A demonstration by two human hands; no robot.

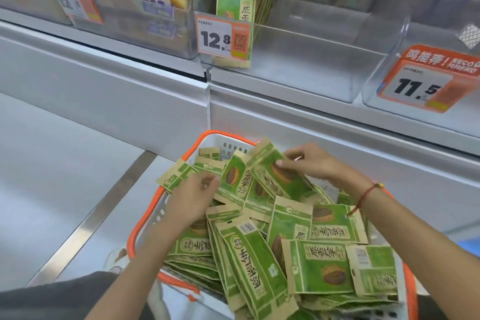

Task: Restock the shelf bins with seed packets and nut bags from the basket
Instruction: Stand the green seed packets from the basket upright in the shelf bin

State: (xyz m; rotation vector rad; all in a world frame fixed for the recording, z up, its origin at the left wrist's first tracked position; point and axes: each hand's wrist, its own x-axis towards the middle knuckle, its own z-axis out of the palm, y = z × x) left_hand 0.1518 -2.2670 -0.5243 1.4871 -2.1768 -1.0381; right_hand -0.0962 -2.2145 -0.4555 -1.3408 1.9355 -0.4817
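A white basket with an orange rim [135, 231] sits low in front of me, heaped with several green and tan seed packets [319, 270]. My left hand [193, 196] reaches into the pile at the far left, fingers curled onto a packet [176, 175]. My right hand [311, 163] pinches the upper edge of a tilted seed packet [278, 176] at the far side of the basket. Above, a clear shelf bin [298, 57] holds a short row of the same packets [241, 0] at its left end, behind a 12.8 price tag [223, 37].
A bin of wrapped bread [145, 0] stands to the left on the shelf. A clear bin with an 11.5 tag [420, 83] is at the right. A white shelf ledge [311, 101] runs between bins and basket. Grey floor with a metal strip [104, 213] lies left.
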